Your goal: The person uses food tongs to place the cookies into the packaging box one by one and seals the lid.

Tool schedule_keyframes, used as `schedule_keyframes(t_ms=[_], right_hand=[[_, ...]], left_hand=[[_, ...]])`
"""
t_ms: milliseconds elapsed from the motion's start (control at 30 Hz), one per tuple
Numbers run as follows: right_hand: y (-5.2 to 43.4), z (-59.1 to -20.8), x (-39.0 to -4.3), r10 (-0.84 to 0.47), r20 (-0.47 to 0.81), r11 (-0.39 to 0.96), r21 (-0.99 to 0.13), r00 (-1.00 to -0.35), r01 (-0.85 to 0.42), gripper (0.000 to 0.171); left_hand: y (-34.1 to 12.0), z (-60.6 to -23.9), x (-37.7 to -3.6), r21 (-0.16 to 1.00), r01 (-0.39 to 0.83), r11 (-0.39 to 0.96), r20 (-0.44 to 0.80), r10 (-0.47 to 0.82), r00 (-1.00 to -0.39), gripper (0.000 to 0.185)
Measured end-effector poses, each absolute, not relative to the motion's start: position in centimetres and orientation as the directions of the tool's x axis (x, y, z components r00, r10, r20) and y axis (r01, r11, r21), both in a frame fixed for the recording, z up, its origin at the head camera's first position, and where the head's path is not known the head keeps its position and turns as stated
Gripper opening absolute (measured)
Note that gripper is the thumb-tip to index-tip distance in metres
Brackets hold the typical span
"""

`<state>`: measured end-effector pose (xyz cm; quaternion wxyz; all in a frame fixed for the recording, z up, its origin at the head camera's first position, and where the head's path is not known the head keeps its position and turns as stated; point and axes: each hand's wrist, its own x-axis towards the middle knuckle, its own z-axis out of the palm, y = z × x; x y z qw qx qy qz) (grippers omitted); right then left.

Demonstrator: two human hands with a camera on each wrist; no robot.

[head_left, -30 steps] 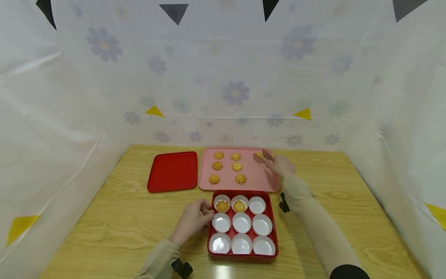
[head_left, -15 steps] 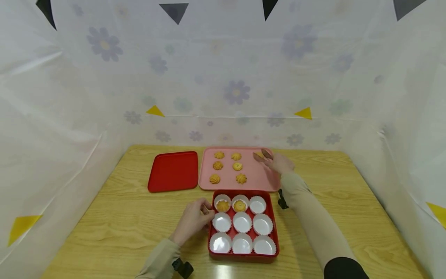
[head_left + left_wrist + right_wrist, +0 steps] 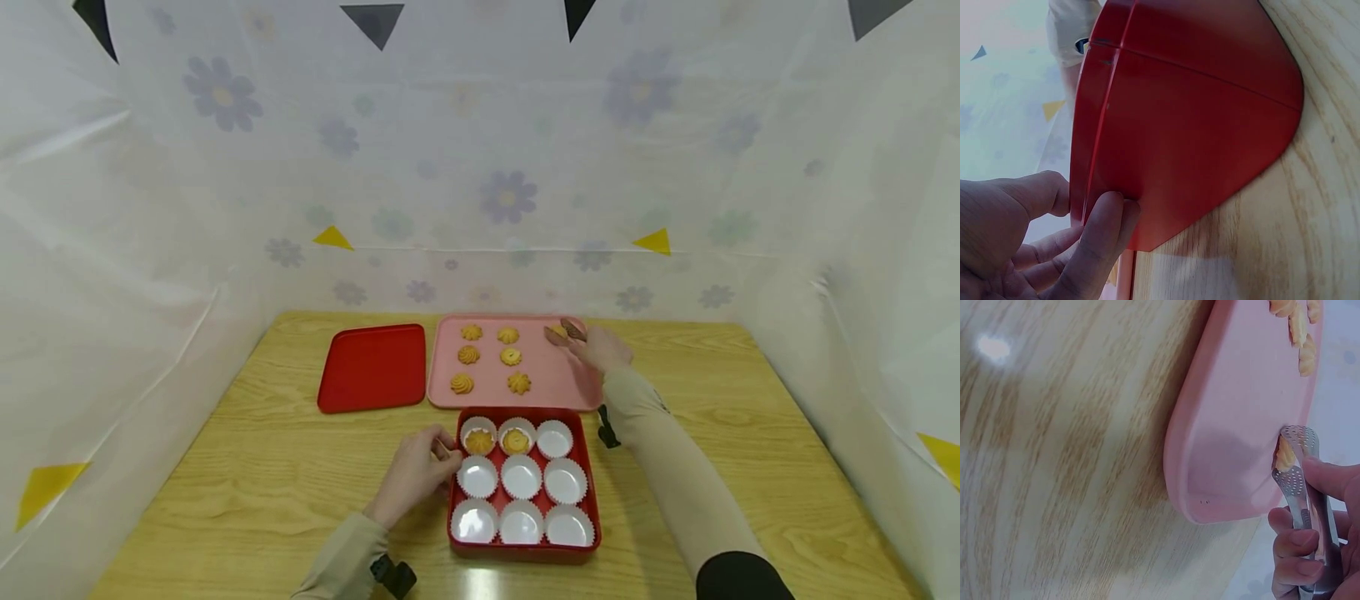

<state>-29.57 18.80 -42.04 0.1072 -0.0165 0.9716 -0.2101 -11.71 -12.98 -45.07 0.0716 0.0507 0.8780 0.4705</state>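
My right hand (image 3: pixel 606 350) grips a pair of perforated metal tongs (image 3: pixel 1320 515) over the right end of the pink tray (image 3: pixel 551 387). The tong heads stand on either side of a piped cookie (image 3: pixel 1285 456) near the far edge of that tray. At the left side of a red box (image 3: pixel 525 552) is my left hand (image 3: pixel 415 468). In the left wrist view its fingers (image 3: pixel 1102 219) lie against the box's outer wall, with the thumb at the rim. White paper cups (image 3: pixel 521 477) fill the box in rows; two cups at the back left hold a cookie each.
Several more cookies (image 3: pixel 511 357) lie in two columns on the left and middle of the pink tray. A flat red tray or lid (image 3: pixel 372 369) sits to its left on the wooden table (image 3: pixel 247 450). A flowered white sheet (image 3: pixel 450 167) hangs behind and at both sides.
My right hand and the tongs have shifted slightly left around the cookie at the far right of the pink tray. The left hand has stayed at the box's side.
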Motion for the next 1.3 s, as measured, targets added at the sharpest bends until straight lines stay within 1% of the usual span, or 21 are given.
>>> schedule_keyframes(t_ms=[33,133,233,600,867,1033,1300], right_hand=[[18.5,-42.6,-29.9,-0.034,-0.199,0.927,-0.373,-0.979,0.044,0.041],[18.1,-43.5,-30.6,0.009,-0.196,0.941,-0.331,-0.981,0.074,0.036],[18.4,-43.7,-30.7,0.009,-0.185,0.938,-0.340,-0.983,0.072,0.032],[19.1,-43.5,-29.9,-0.018,-0.171,0.930,-0.365,-0.985,0.047,0.032],[19.6,-43.0,-29.4,-0.058,-0.151,0.929,-0.371,-0.987,0.002,0.038],[20.0,-42.6,-29.1,-0.104,-0.144,0.910,-0.413,-0.984,-0.036,0.039],[21.1,-42.1,-28.0,-0.192,-0.106,0.829,-0.550,-0.976,-0.103,0.036]], left_hand=[[-13.0,-45.1,-11.7,0.833,0.022,0.553,-0.078,0.156,-0.985,0.013],[-13.0,-45.1,-11.7,0.832,0.023,0.555,-0.076,0.156,-0.985,0.012],[-13.0,-45.1,-11.7,0.829,0.030,0.558,-0.070,0.158,-0.985,0.012],[-13.0,-45.2,-11.8,0.834,0.015,0.552,-0.085,0.156,-0.984,0.012],[-12.9,-45.3,-11.8,0.825,0.029,0.564,-0.067,0.149,-0.987,0.012],[-12.9,-45.2,-11.7,0.829,0.022,0.558,-0.073,0.148,-0.986,0.012],[-13.0,-45.2,-11.8,0.833,0.017,0.552,-0.082,0.153,-0.985,0.013]])
